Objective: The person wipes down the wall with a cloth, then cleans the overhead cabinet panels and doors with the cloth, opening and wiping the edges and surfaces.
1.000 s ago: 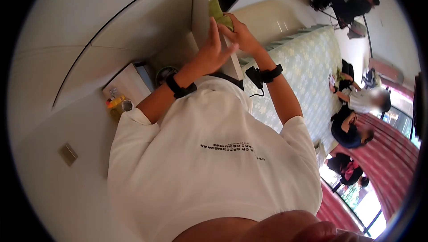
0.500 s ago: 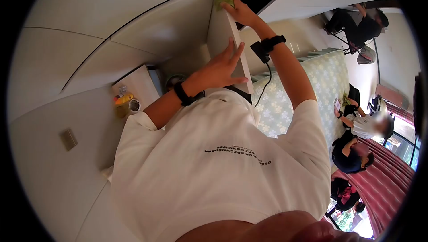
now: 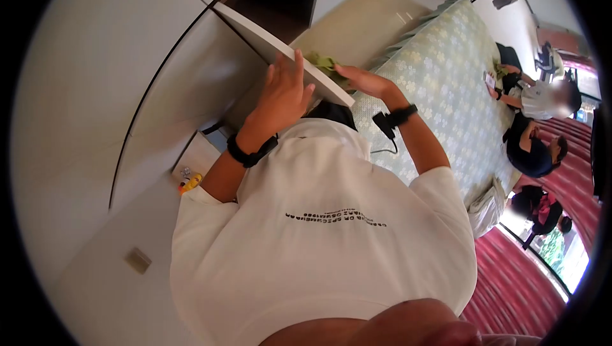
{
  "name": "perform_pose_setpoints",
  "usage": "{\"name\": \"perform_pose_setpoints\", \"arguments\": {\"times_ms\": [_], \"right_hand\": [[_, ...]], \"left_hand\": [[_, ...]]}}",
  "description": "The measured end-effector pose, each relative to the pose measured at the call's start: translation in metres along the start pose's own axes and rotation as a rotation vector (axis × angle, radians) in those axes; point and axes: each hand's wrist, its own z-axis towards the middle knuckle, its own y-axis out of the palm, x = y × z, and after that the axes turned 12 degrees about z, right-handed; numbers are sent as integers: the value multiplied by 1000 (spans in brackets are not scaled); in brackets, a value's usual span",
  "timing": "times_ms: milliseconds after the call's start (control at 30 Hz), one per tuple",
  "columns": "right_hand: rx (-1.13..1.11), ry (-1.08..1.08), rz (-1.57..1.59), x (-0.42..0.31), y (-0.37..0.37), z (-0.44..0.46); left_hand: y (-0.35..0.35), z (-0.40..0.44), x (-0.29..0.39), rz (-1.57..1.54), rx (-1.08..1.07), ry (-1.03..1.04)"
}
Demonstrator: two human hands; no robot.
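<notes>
A cabinet door (image 3: 280, 43) stands swung out in front of me, its pale edge pointing towards my chest. My right hand (image 3: 368, 83) is on the door's right side with a green cloth (image 3: 324, 63) under its fingers, pressed to that face. On the opposite side, my left hand (image 3: 284, 94) is held flat with fingers stretched out against or very close to the door; exact contact is hard to make out. Both wrists carry black bands, and the right one has a small box with a cable.
The dark cabinet opening (image 3: 274, 2) lies behind the door. To the right is a bed (image 3: 433, 85) with a pale floral cover. A small cabinet (image 3: 201, 155) with a yellow item on top stands at left. Several people sit on the far right near red curtains (image 3: 516, 282).
My right hand and the cloth have come down from the door's top far corner to its right face. My left hand has shifted left and its fingers have drawn closer together. The view has turned.
</notes>
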Motion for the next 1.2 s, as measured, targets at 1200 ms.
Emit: {"name": "perform_pose_setpoints", "arguments": {"times_ms": [1200], "right_hand": [[303,-683,-583,-84,-62,-66]], "left_hand": [[-19,209,-13,101,-57,-291]]}}
